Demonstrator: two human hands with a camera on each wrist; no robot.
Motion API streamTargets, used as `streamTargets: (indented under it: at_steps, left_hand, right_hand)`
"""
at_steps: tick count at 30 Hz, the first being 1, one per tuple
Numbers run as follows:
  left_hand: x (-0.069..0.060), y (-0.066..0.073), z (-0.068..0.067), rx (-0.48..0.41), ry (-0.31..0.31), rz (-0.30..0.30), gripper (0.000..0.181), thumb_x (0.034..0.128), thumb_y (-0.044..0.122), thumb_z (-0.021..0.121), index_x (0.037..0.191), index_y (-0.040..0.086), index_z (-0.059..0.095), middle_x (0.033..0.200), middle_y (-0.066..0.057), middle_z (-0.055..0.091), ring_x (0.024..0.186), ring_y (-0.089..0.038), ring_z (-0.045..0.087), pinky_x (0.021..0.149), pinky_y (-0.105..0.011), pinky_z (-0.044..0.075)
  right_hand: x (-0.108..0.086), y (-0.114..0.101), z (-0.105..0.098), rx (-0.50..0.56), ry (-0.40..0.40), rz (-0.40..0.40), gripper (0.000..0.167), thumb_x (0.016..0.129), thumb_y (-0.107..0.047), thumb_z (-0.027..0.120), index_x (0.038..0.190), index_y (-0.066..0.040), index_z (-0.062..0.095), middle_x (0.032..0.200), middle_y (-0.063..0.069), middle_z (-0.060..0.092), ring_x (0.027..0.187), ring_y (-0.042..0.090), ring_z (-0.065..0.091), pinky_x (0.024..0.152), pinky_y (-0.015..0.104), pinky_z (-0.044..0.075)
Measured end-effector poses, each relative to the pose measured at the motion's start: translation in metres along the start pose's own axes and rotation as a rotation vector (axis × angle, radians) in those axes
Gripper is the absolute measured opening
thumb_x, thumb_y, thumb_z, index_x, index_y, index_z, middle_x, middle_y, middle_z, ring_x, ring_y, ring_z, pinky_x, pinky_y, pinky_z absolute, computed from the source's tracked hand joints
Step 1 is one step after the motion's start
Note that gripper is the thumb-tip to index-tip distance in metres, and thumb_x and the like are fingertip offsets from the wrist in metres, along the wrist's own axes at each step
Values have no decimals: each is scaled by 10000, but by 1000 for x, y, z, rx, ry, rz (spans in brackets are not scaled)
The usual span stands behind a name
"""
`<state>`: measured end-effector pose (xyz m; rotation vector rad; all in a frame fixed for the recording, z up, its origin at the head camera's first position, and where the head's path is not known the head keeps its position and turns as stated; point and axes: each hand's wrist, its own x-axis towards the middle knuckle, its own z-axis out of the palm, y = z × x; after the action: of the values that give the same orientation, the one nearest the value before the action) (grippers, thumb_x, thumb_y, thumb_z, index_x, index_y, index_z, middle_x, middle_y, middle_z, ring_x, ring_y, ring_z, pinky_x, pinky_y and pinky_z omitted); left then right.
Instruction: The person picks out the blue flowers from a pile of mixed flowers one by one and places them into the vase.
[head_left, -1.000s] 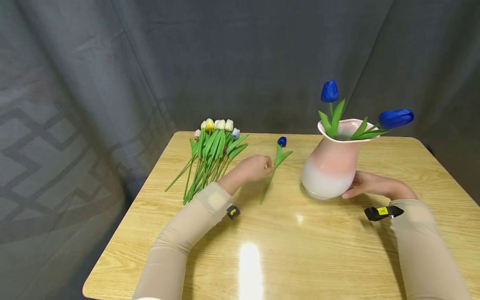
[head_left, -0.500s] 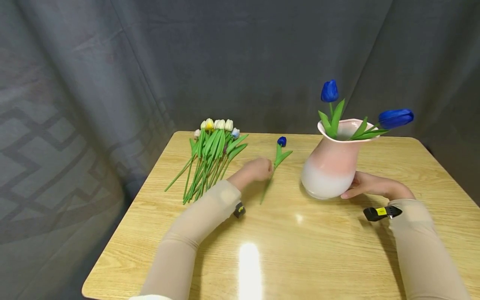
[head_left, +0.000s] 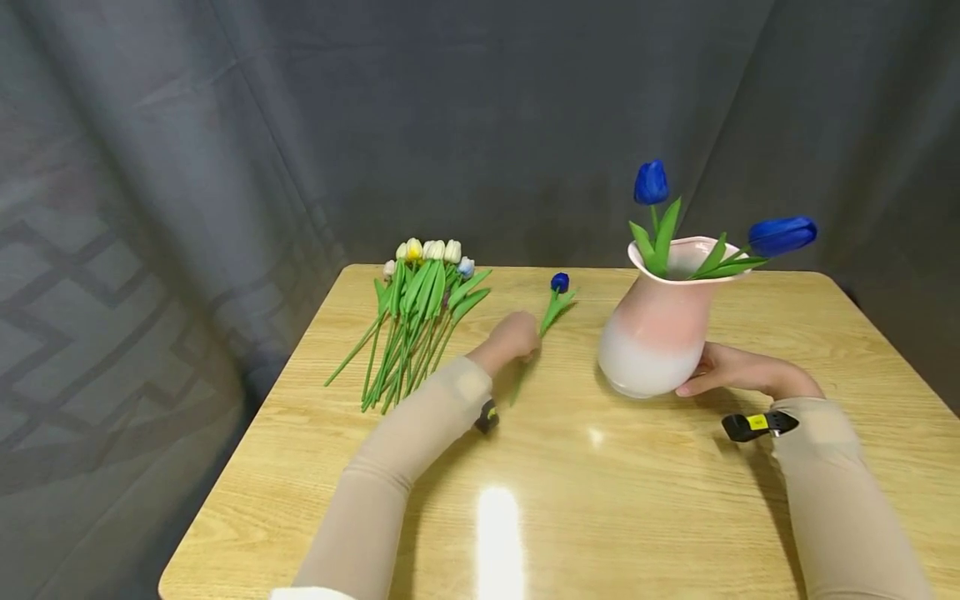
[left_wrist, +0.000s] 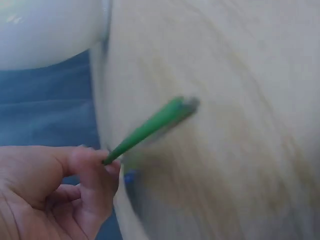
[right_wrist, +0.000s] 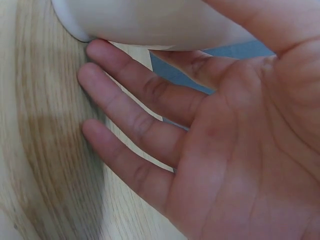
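Between thumb and fingers, my left hand [head_left: 514, 335] pinches the green stem of a blue tulip [head_left: 553, 310], whose bloom points to the back of the table. The left wrist view shows the stem end [left_wrist: 147, 130] sticking out past the fingertips, raised off the wood and blurred. My right hand [head_left: 746, 371] is at the lower right side of a pink-and-white vase [head_left: 660, 333], its extended fingers [right_wrist: 135, 120] against the base. Two blue tulips stand in the vase: one upright [head_left: 651, 183], the other leaning right [head_left: 782, 237]. Their lower stems are hidden inside.
A bunch of white, yellow and pale blue tulips [head_left: 427, 300] lies on the wooden table [head_left: 600, 508] to the left of my left hand. Behind the table hangs a dark grey curtain [head_left: 487, 125]. Each wrist bears a small black camera [head_left: 746, 427].
My left hand has moved slightly right and closed on the blue tulip's stem, which has shifted a little and come up at its lower end. The right hand keeps its place at the vase.
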<state>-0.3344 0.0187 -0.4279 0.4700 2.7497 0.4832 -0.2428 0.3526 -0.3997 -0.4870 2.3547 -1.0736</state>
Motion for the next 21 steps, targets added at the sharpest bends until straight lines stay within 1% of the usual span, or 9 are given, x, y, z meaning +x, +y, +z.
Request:
streamTargets:
  at_steps: [2,4,5,8,11,14,16,18,21]
  left_hand:
    - [-4,-3,-7,-72,28,25,282,924,75,546,654,66,629,521,-4,602,412,-87,470,445,-180,389]
    - [-13,-5,-17,-164,81,57,264,974,115,515,751,50,640,566,-16,626,445,-85,520,470,-180,415]
    - [-19,-6,-22,-218,113,73,239,996,139,502,818,44,631,616,-18,638,478,-88,550,486,-181,433]
    - [-40,-8,-36,-347,230,154,147,1018,173,498,975,50,565,757,-42,630,583,-118,612,521,-204,468]
    - [-61,-8,-45,-432,349,250,143,1016,195,507,1041,62,553,828,-50,611,633,-136,593,537,-220,461]
    - [-79,-8,-50,-455,467,351,151,1014,213,510,1046,78,569,841,-38,620,666,-131,559,574,-224,450]
    - [-89,-7,-51,-455,534,414,152,1007,211,523,1045,77,581,859,-33,631,705,-125,560,621,-225,469]
    - [-97,-6,-51,-444,577,465,149,1000,202,536,1042,70,589,881,-32,640,744,-121,575,669,-231,490]
    - [-105,-5,-51,-414,595,506,145,994,196,547,1046,69,597,906,-30,650,790,-115,595,719,-236,507]
  right_hand:
    - [-1,-2,0,-8,5,3,761,858,-158,721,1416,101,274,1377,291,460,1169,129,511,927,239,450]
    - [-1,-3,0,-12,6,-1,747,861,-154,718,1409,106,282,1367,291,468,1148,96,524,913,218,455]
    - [-1,-3,0,-11,6,-5,738,863,-150,716,1405,108,287,1361,293,473,1132,69,532,907,209,456]
    - [-1,-3,0,2,0,-15,722,866,-139,709,1400,109,291,1356,295,473,1086,-19,538,898,189,458]
    - [-1,-4,-1,4,2,-23,715,863,-136,712,1392,111,299,1346,297,479,1061,-54,538,891,182,459]
    - [-2,-4,-1,-4,10,-24,712,857,-137,718,1381,118,309,1331,297,493,1050,-45,549,883,183,465]
    - [-2,-4,-1,-4,15,-21,711,854,-135,722,1374,125,313,1319,300,501,1045,-29,561,880,191,473]
    - [-2,-3,0,-6,20,-19,711,853,-135,725,1369,132,315,1311,303,506,1041,-21,566,880,193,476]
    - [-2,-1,0,-19,27,-31,703,853,-129,725,1358,142,317,1296,295,519,1032,-38,556,874,178,470]
